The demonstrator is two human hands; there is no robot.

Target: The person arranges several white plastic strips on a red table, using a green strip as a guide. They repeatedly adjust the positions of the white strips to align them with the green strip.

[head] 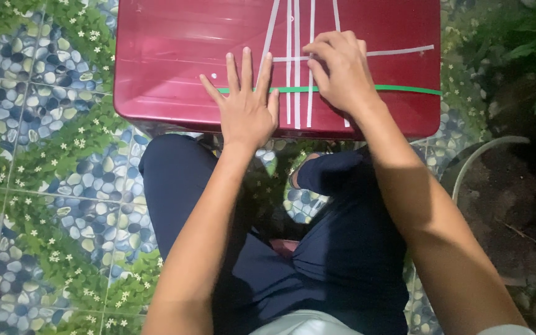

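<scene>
Left hand (247,105) flat, fingers spread, pinning green plastic strip (410,90) on dark red plastic lid (169,56); right hand (337,71) pinching crossed white plastic strips (294,37), pebble-pattern floor tiles (38,155) around.

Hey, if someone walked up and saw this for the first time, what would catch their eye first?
Probably the glossy dark red plastic lid at the top, crossed by pale white strips and one green strip. The left hand lies flat with fingers spread on the strips, while the right hand pinches at the white ones beside it. Around it spreads the pebble-and-leaf patterned floor tile.
</scene>
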